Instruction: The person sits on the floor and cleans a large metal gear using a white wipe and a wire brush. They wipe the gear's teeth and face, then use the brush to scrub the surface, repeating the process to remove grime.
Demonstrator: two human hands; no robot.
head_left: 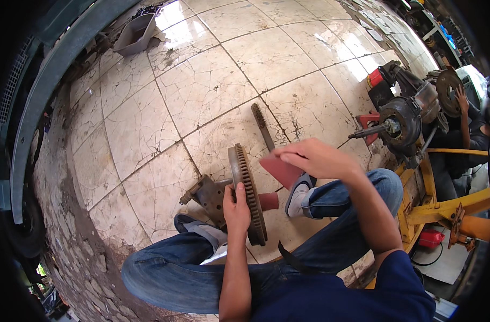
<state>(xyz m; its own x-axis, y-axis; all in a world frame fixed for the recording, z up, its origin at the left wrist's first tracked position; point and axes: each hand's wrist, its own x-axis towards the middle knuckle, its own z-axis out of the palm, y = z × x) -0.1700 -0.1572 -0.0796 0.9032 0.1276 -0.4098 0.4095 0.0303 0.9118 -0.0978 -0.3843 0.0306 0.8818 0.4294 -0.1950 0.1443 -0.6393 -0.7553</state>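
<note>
A ventilated brake disc (238,161) stands on edge between my legs, its vent slots facing right. My left hand (237,213) grips its near rim, thumb over the edge. To the right of the disc, my right hand (321,160), slightly blurred, pinches a red sheet of sandpaper (281,173), which hangs apart from the disc. Another dark red piece (270,201), perhaps sandpaper too, shows low beside the disc's right face. Behind the disc's left side lies a rusty metal part with round holes (208,201), partly hidden. A wire brush (262,124) rests on the tiles beyond.
A grey plastic tub (135,35) sits at the far left. On the right, an axle hub assembly (399,121) rests near a red stand (368,124) and a yellow metal frame (422,214). Another person's hand (462,100) touches a disc there. A blue-grey metal beam (43,94) curves along the left.
</note>
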